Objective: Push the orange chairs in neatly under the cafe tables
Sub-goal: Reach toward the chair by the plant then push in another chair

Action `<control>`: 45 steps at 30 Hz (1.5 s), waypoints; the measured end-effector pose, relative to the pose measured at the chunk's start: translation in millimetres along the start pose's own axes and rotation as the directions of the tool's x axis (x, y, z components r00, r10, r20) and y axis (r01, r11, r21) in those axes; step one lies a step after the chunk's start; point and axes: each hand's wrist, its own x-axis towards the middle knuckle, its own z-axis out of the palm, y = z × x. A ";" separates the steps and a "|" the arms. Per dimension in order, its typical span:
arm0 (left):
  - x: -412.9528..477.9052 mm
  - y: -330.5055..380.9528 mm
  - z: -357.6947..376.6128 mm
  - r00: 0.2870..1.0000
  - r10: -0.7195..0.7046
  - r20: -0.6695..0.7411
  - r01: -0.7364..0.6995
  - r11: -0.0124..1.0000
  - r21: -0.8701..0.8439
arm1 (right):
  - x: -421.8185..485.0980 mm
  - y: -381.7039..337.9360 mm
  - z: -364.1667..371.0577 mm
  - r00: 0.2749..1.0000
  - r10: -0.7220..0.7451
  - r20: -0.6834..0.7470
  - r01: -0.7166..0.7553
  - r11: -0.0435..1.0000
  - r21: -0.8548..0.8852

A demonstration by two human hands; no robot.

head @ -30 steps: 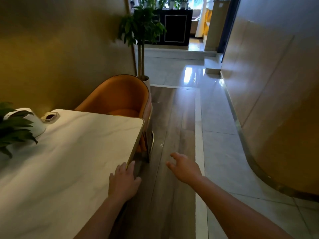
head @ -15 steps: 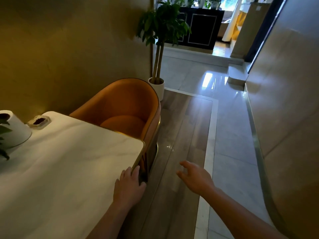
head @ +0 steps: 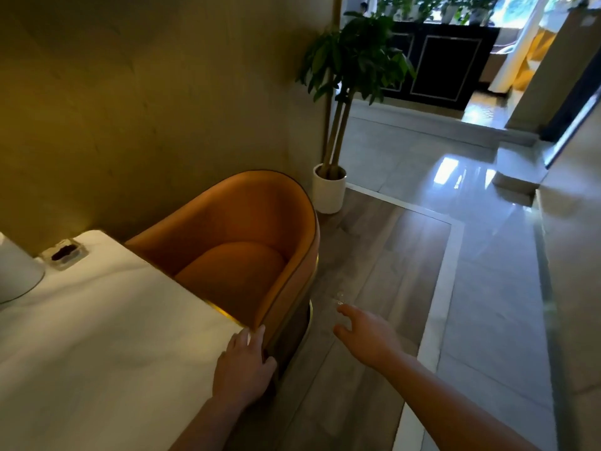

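1 orange chair [head: 247,229], left hand [head: 242,369] on table [head: 97,336]

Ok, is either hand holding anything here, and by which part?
Nothing is gripped. The left hand rests on the corner of the white cafe table, beside the orange chair; the right hand hangs open over the wood floor.

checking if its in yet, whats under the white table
The front of the orange chair passes under the edge of the white table. How far it reaches and the table legs are hidden by its top.
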 end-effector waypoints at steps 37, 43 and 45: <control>464.3 159.7 -32.9 0.713 -0.697 0.075 0.641 0.605 -0.472 | 659.6 -0.5 -114.8 0.577 -0.557 0.597 0.751 0.649 -0.121; 541.0 184.6 -40.3 0.473 -0.876 0.095 0.780 0.366 -0.507 | 768.6 -36.1 -81.4 0.264 -0.662 0.701 0.939 0.344 -0.028; 563.2 201.2 -40.8 0.384 -0.917 0.111 0.797 0.268 -0.542 | 799.0 -41.1 -74.9 0.174 -0.653 0.737 0.968 0.252 -0.006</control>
